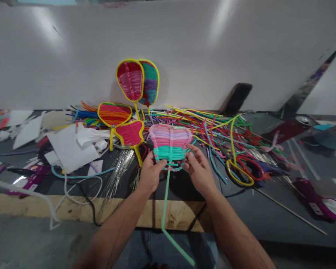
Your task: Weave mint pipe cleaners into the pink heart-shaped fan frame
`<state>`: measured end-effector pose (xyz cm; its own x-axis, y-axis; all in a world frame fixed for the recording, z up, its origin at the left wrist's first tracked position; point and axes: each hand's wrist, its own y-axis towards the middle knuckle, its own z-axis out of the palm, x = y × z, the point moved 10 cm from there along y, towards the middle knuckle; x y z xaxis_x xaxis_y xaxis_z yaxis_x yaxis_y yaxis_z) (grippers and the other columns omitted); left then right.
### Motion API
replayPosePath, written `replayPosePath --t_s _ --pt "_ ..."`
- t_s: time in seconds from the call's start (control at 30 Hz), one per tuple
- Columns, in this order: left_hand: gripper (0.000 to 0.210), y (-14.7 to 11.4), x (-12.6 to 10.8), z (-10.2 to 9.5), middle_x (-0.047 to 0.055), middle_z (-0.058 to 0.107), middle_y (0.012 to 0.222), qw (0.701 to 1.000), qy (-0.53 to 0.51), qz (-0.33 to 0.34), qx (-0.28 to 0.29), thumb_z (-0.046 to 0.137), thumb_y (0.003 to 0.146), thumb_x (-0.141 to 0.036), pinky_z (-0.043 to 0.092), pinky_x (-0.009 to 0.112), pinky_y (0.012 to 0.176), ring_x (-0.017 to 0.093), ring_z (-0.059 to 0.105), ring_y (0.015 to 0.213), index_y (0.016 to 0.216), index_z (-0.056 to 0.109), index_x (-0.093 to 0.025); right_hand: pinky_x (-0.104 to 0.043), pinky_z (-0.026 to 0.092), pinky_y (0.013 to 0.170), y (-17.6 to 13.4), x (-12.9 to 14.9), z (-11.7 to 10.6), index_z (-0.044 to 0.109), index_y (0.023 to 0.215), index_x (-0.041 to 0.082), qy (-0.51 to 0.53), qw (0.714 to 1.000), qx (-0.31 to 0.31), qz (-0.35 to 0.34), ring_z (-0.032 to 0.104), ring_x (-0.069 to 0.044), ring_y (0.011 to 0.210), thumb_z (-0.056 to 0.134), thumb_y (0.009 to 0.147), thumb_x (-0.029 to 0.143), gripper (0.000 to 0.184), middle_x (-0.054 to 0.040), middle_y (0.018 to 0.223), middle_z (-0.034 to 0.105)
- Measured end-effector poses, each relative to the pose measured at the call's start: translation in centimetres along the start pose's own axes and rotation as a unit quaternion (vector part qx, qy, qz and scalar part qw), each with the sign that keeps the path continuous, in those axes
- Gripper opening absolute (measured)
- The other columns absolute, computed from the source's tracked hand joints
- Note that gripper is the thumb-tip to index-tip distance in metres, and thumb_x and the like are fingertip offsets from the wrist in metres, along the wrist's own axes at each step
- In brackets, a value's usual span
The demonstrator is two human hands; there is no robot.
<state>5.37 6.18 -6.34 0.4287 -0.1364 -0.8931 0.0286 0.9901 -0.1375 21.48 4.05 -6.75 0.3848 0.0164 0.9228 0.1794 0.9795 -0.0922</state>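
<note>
Between my two hands is a fan-shaped piece made of pipe cleaners (170, 138), pink and lilac at the top and turquoise lower down. A pale green pipe-cleaner stem (166, 201) hangs from its bottom edge and bends to the right. My left hand (151, 170) pinches the lower left rim, thumb in front. On the lower right rim, my right hand (197, 166) grips with thumb and fingers. Close by on the left lie two yellow-edged pipe-cleaner fans, one pink (129, 134) and one orange and red (114, 114).
Two more yellow-edged fans (130, 80) stand against the white board (184, 48). Loose pipe cleaners (182, 114) cover the table's back. Scissors (240, 173), a phone (238, 98), a drink can (289, 129) and a purple glue gun (319, 200) are rightward; paper sheets (72, 145) lie left.
</note>
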Motion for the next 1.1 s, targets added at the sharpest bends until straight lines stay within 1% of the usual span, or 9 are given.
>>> replayPosePath --t_s 0.1,0.2,0.27,0.4,0.53,0.63,0.73,0.87,1.1 --pt "0.036 0.0 -0.7 0.1 0.000 0.069 0.088 0.999 0.004 0.032 0.008 0.073 0.063 -0.018 0.047 0.032 0.084 0.016 0.063 0.081 0.096 0.061 -0.019 -0.022 0.049 0.061 0.2 -1.4 -0.6 0.060 0.100 0.027 0.063 0.996 -0.024 0.061 0.056 -0.009 0.065 0.069 0.071 0.047 0.037 0.0029 0.077 0.061" --pt "0.035 -0.1 -1.3 0.5 0.002 0.069 0.095 0.997 0.010 0.066 0.027 0.072 0.066 -0.019 0.046 0.035 0.090 0.017 0.063 0.088 0.099 0.061 -0.020 -0.022 0.049 0.060 0.2 -2.2 0.1 0.064 0.079 0.020 0.024 0.995 0.021 0.090 0.054 -0.009 0.059 0.069 0.070 0.050 0.031 0.0018 0.069 0.061" --pt "0.035 -0.2 -1.4 0.8 0.003 0.069 0.096 0.997 0.013 0.069 0.043 0.072 0.068 -0.019 0.045 0.037 0.091 0.017 0.063 0.088 0.100 0.060 -0.020 -0.023 0.049 0.060 0.1 -2.0 0.8 0.064 0.071 0.019 -0.018 0.995 0.060 0.080 0.052 -0.009 0.057 0.068 0.072 0.049 0.030 0.0008 0.069 0.062" --pt "0.037 -0.2 -1.1 1.2 0.002 0.070 0.092 0.997 0.015 0.054 0.057 0.074 0.066 -0.020 0.048 0.036 0.087 0.016 0.064 0.083 0.101 0.060 -0.019 -0.024 0.050 0.058 -0.1 -0.7 1.1 0.062 0.069 0.019 -0.072 0.995 0.062 0.025 0.053 -0.012 0.061 0.064 0.075 0.048 0.029 0.0005 0.068 0.060" --pt "0.040 -0.2 -1.0 0.9 0.002 0.071 0.087 0.998 0.013 0.039 0.039 0.078 0.062 -0.021 0.050 0.035 0.082 0.016 0.065 0.079 0.098 0.060 -0.018 -0.023 0.048 0.056 -0.4 0.6 1.4 0.060 0.067 0.019 -0.122 0.991 0.048 -0.023 0.051 -0.011 0.059 0.061 0.078 0.046 0.029 0.0016 0.063 0.057" --pt "0.040 -0.2 -1.1 0.7 0.001 0.071 0.086 0.999 0.008 0.040 0.027 0.078 0.061 -0.021 0.049 0.034 0.083 0.016 0.065 0.079 0.097 0.061 -0.019 -0.024 0.048 0.060 -0.5 0.2 2.0 0.065 0.078 0.020 -0.100 0.993 0.067 -0.018 0.054 -0.013 0.064 0.066 0.075 0.043 0.024 0.0009 0.069 0.062" --pt "0.037 -0.4 -0.8 1.0 0.000 0.070 0.085 0.999 0.014 0.030 0.038 0.078 0.062 -0.021 0.049 0.031 0.081 0.014 0.064 0.077 0.096 0.061 -0.019 -0.029 0.049 0.072 -0.6 -0.3 2.3 0.069 0.087 0.021 -0.069 0.995 0.075 -0.015 0.058 -0.014 0.070 0.072 0.069 0.038 0.025 0.0000 0.079 0.068" --pt "0.035 -0.6 -0.5 1.2 -0.001 0.069 0.083 0.998 0.023 0.026 0.045 0.077 0.063 -0.022 0.050 0.029 0.078 0.014 0.063 0.075 0.095 0.062 -0.019 -0.036 0.047 0.085 -0.5 -1.0 2.1 0.072 0.082 0.024 -0.017 0.998 0.062 -0.003 0.062 -0.017 0.077 0.074 0.068 0.034 0.018 0.0010 0.084 0.072" --pt "0.034 -0.7 -0.3 1.0 0.000 0.069 0.081 0.998 0.035 0.034 0.036 0.077 0.063 -0.023 0.050 0.029 0.077 0.014 0.063 0.074 0.093 0.062 -0.019 -0.037 0.046 0.084 -0.7 -1.1 2.1 0.073 0.080 0.024 0.026 0.998 0.058 -0.006 0.063 -0.018 0.076 0.075 0.067 0.031 0.015 0.0010 0.081 0.072"
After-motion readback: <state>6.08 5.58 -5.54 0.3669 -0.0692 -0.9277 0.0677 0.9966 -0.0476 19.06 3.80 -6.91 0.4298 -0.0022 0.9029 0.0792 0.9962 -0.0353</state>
